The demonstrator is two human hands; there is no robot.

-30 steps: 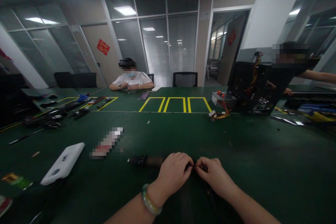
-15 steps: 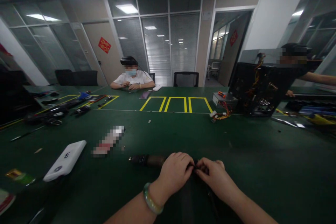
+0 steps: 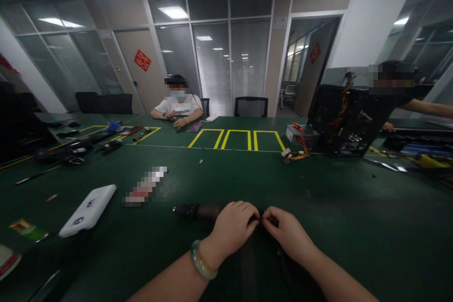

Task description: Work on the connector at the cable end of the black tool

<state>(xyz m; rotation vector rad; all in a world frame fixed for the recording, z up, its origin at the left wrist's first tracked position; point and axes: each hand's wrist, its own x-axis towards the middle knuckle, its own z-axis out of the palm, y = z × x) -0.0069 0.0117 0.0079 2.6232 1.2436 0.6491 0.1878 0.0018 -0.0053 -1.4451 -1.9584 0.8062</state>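
Crosswise lies the dark tool (image 3: 206, 212), tip leftward, beneath the nearer left hand (image 3: 234, 226). Both this and the right hand (image 3: 288, 232) pinch closed, on what unclear.

L grip (image 3: 236, 226) on dk cyl. tool (image 3: 201, 212)

slatted blinds (image 3: 212, 71) line a glass partition (image 3: 208, 1) behind a black office chair (image 3: 251, 107); a tan door (image 3: 128, 46) stands left.
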